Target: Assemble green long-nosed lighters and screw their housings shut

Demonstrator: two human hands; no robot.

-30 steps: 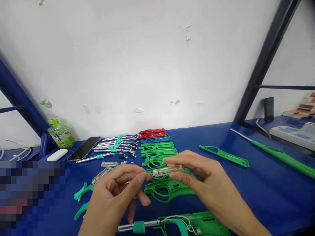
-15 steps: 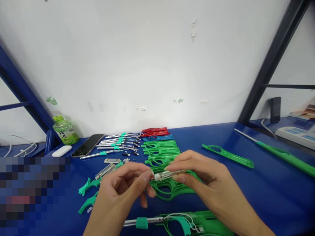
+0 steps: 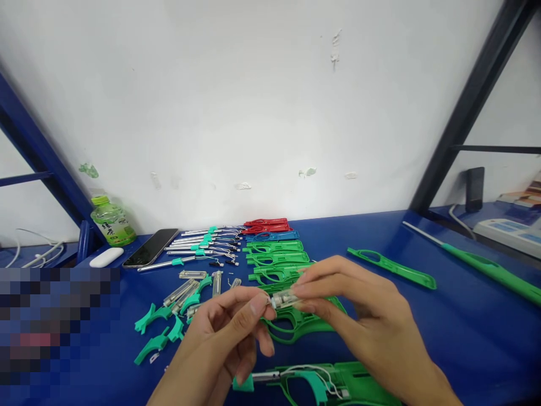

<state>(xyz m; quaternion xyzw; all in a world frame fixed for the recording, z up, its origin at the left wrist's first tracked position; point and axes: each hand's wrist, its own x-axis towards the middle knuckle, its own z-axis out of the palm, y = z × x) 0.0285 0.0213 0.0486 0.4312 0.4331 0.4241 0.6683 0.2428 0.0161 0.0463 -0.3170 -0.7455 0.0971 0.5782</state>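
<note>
My right hand (image 3: 355, 304) pinches a clear plastic lighter fuel tank (image 3: 284, 299) between thumb and fingers. The tank lies roughly level, its valve end toward my left hand (image 3: 230, 332). My left thumb and forefinger are pinched together right at that end, and whatever is between them is too small to make out. Behind and below the tank lies an open green lighter shell (image 3: 291, 332). Nearer to me, another green shell (image 3: 363, 383) holds a metal tube, white wires and a teal trigger (image 3: 315, 386).
Several clear tanks (image 3: 180, 293) and teal triggers (image 3: 154, 343) lie at left. Metal rods with wires (image 3: 186, 260) sit behind them, beside a phone (image 3: 152, 248), white case (image 3: 106, 257) and bottle (image 3: 112, 223). Green (image 3: 276, 258) and red shells (image 3: 266, 226) form a column; an assembled lighter (image 3: 477, 262) lies right.
My left hand has shifted slightly right and the tank's valve end has moved with it. More clear tanks and teal triggers show behind the left hand.
</note>
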